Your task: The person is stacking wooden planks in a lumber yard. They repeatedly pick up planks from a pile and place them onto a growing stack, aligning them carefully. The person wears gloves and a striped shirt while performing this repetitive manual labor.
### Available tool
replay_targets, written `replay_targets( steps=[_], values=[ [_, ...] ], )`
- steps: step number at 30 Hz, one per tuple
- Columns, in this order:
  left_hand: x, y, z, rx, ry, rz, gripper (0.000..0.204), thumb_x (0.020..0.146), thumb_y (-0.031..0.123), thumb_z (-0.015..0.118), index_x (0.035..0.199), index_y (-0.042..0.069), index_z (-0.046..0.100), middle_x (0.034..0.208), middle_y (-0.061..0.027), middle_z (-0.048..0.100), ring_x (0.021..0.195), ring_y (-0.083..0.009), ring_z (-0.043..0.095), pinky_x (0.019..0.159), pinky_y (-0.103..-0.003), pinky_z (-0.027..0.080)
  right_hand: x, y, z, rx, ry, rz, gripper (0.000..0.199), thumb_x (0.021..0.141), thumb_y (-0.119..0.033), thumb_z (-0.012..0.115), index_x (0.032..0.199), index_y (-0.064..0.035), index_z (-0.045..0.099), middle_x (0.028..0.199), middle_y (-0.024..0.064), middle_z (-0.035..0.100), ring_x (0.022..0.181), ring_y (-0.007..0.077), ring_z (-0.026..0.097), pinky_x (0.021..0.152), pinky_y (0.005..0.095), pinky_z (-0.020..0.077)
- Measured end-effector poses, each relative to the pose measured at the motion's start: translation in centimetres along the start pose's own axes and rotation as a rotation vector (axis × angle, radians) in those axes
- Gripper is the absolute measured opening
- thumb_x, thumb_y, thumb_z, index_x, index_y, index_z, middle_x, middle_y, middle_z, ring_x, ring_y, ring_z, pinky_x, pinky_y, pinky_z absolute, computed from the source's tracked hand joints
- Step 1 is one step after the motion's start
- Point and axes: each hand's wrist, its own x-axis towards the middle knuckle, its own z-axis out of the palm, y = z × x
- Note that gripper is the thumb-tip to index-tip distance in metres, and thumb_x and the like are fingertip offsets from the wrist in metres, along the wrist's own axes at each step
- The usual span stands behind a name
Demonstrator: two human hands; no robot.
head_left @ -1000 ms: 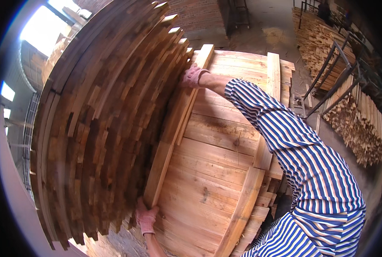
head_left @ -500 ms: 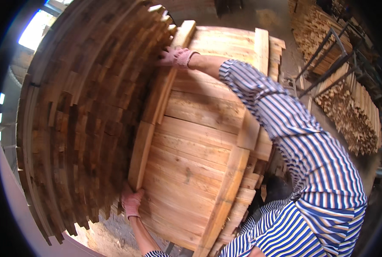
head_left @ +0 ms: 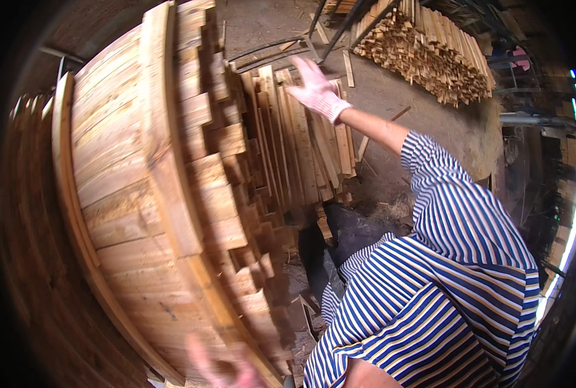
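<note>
The right hand (head_left: 315, 90), in a pale pink glove, is stretched out high over a low pile of planks (head_left: 301, 142) on the ground, its fingers (head_left: 301, 70) spread open and gripping nothing. It hovers above the far end of that pile; whether it touches the wood is not clear. The arm runs back into a blue and white striped sleeve (head_left: 456, 207).

The left hand (head_left: 217, 370) shows only as a blurred pink shape at the lower edge, just in front of the bottom of a wooden panel (head_left: 126, 194). Its fingers look loosely spread, but the blur hides whether they hold anything.

The panel, made of boards joined side by side with a batten (head_left: 162, 142) across them, stands on edge at the left, with stepped board ends (head_left: 217, 187) stacked against its right side. Further off, on the dirt floor (head_left: 424, 123), lies a heap of short sticks (head_left: 430, 52), well apart from the hands, beside some dark metal bars (head_left: 346, 26).
</note>
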Motion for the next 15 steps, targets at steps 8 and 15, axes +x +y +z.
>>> replay_targets(
  steps=[8, 15],
  values=[
    [-11.9, -4.8, 28.8, -0.591, -0.67, -0.93, 0.076, 0.09, 0.048, 0.074, 0.146, 0.003, 0.048, 0.143, -0.0124, 0.056, 0.131, -0.0257, 0.052, 0.112, -0.038, 0.041, -17.1, 26.4, 6.6, -0.001, -0.518, 0.765, 0.076, 0.084, -0.047, 0.072, 0.141, -0.0024, 0.049, 0.133, 0.0273, 0.06, 0.126, 0.039, 0.059, 0.102, 0.0438, 0.0487],
    [-15.3, -15.6, 42.2, -0.372, -0.68, -1.194, 0.065, 0.09, 0.049, 0.074, 0.143, 0.015, 0.055, 0.128, -0.0022, 0.061, 0.112, -0.0173, 0.057, 0.089, -0.036, 0.048, -19.2, 35.3, 11.1, 0.156, -0.532, 0.922, 0.09, 0.083, -0.041, 0.079, 0.151, -0.0027, 0.036, 0.145, 0.027, 0.051, 0.134, 0.0417, 0.05, 0.11, 0.0447, 0.042]
  ],
)
